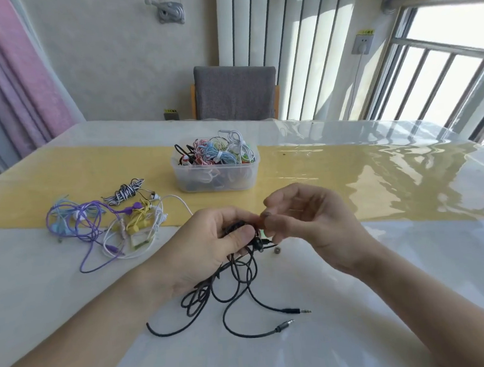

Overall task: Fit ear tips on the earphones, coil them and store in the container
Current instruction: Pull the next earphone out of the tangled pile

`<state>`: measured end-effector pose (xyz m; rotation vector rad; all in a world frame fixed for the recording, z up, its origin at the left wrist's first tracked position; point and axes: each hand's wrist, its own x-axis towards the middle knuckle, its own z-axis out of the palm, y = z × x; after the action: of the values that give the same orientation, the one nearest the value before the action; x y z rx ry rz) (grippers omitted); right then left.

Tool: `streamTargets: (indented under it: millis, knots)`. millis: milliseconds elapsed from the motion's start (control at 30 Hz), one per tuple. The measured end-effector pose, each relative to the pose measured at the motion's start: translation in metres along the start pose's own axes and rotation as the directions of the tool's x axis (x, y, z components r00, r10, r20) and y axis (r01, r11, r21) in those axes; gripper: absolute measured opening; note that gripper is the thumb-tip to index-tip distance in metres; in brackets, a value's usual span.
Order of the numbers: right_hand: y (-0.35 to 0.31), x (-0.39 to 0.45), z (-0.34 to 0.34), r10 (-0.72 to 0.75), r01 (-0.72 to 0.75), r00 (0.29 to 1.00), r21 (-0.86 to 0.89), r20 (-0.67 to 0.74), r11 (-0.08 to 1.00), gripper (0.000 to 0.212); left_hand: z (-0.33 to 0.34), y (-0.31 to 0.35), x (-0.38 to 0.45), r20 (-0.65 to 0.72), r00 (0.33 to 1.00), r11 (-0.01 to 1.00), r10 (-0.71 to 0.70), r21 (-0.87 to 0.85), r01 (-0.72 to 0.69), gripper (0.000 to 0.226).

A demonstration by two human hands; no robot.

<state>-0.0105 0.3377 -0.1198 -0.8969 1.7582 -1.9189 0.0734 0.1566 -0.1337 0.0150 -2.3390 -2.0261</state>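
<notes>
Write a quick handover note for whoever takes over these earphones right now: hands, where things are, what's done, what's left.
Left hand grips the black earphones near the buds; their cord hangs uncoiled onto the table, two plugs lying free.
Right hand pinches a small ear tip at the bud.
A spare tip lies on the table just right of the hands.
Container, centre back, already holds many coiled sets.
Pile of loose coloured earphones at left, untouched.
Left: finish fitting tips on the black pair, coil it, put it in the container, then the pile.
</notes>
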Motion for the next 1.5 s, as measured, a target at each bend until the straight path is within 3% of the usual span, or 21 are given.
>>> streamTargets:
  millis: [200,367,700,1033,1333,1500]
  knots:
    - [0.002,-0.002,0.005,-0.143,0.139,0.990,-0.216,-0.001,0.966,0.014,-0.003,0.003,-0.001,0.026,1.000,1.000,0.014,-0.005,-0.014,0.012]
    - [0.000,-0.003,0.006,-0.138,0.124,0.989,-0.211,-0.056,0.970,0.022,-0.001,0.007,-0.003,-0.036,0.999,0.999,-0.009,-0.045,0.007,0.039]
    - [-0.004,-0.004,0.000,-0.097,0.085,0.992,-0.151,-0.074,0.985,0.023,-0.004,0.013,-0.005,0.063,0.995,0.989,-0.084,-0.119,0.091,0.019]
    - [-0.004,-0.005,0.000,-0.108,0.110,0.994,-0.267,0.022,0.957,0.015,-0.001,0.011,-0.006,-0.046,0.994,0.992,-0.103,-0.073,0.099,0.009]
    - [-0.003,-0.007,0.002,-0.123,0.125,0.992,-0.314,0.029,0.941,0.015,-0.001,0.008,-0.005,-0.009,0.997,0.995,-0.080,-0.055,0.080,0.019]
    - [-0.003,-0.007,0.001,-0.128,0.134,0.991,-0.356,0.040,0.925,0.013,0.000,0.009,-0.006,-0.017,0.995,0.994,-0.097,-0.052,0.096,0.007]
